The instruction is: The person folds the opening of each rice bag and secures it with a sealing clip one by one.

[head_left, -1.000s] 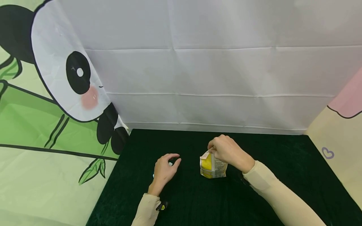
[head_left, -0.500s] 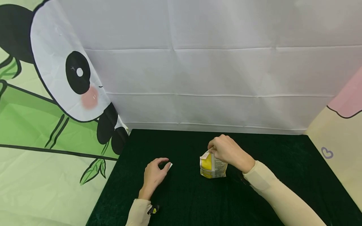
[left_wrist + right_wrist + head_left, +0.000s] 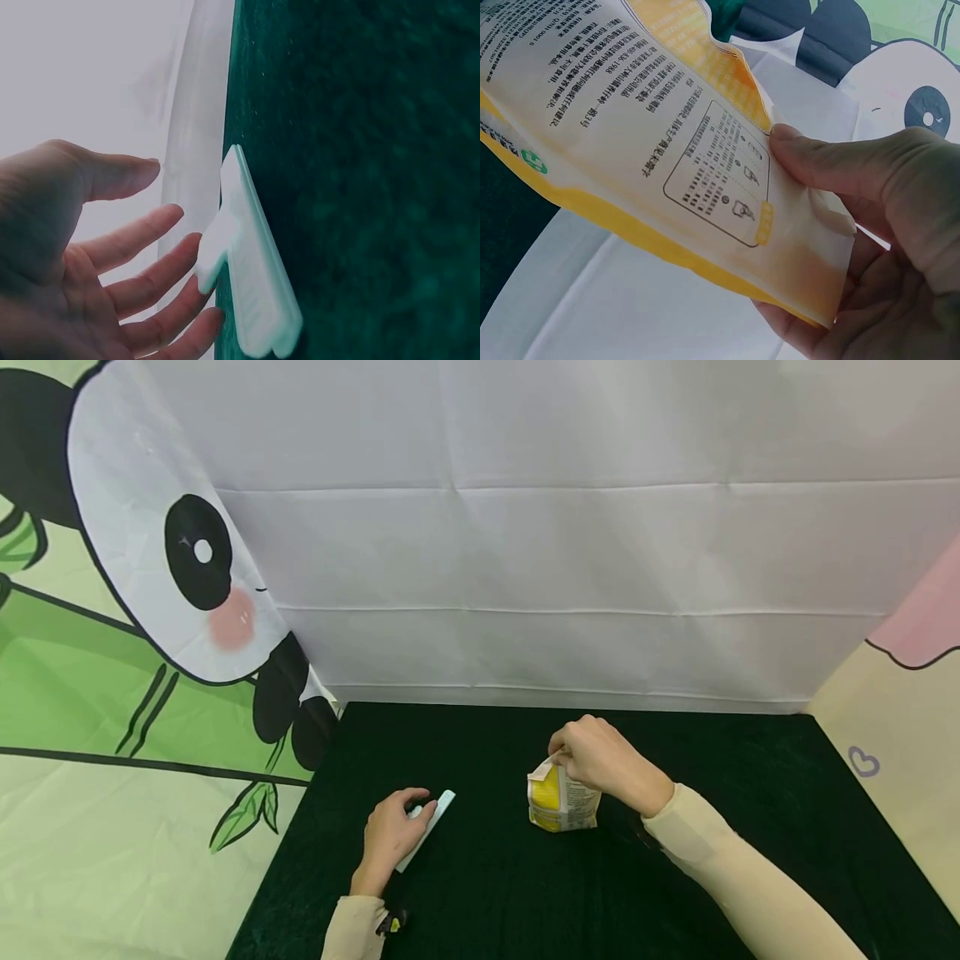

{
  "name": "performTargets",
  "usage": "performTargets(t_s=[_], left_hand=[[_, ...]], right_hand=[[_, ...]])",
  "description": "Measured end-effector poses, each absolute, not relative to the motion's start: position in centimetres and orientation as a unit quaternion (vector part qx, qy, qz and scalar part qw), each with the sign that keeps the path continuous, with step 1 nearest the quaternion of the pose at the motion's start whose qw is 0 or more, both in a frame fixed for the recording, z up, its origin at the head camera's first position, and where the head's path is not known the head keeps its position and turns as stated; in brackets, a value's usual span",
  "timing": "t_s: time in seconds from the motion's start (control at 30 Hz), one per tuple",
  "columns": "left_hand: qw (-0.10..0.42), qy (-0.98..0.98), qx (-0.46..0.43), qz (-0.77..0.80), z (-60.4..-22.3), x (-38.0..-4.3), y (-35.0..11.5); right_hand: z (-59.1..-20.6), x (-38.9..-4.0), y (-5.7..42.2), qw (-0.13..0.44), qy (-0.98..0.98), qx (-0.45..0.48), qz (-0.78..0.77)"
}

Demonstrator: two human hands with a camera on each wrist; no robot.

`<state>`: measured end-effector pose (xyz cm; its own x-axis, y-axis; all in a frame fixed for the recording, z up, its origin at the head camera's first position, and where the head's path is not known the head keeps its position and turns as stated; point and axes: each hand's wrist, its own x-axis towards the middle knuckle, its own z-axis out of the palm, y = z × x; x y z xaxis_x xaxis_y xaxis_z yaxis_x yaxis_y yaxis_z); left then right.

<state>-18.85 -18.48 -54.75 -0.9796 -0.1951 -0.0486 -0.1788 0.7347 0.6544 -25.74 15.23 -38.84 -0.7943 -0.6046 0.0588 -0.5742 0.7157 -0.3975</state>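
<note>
In the head view, a pale white-green bag clip lies slanted on the dark green cloth, partly covered by my left hand. The left wrist view shows this long clip with a tab at its side. There, my left hand's fingers are spread and loosely bent, thumb apart; some fingertips are close to the tab, and contact cannot be told. A yellow and white packet with printed text stands to the right. My right hand pinches its top edge between thumb and fingers. Its contents are hidden.
Dark green cloth covers the table. Behind it hangs a creased white sheet. A panda-printed sheet is on the left, and a cream and pink one on the right.
My left hand has moved left and toward me, and far more of the clip shows beside it. The right hand keeps its pinch on the packet, almost unmoved.
</note>
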Motion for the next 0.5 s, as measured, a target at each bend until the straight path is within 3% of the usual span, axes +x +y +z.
performTargets(t_s=[0.5], left_hand=[[-0.016, -0.929, 0.109, -0.354, -55.1, -18.2, -20.0]], right_hand=[[-38.5, -26.0, 15.2, 0.044, 0.927, -0.316, -0.198]])
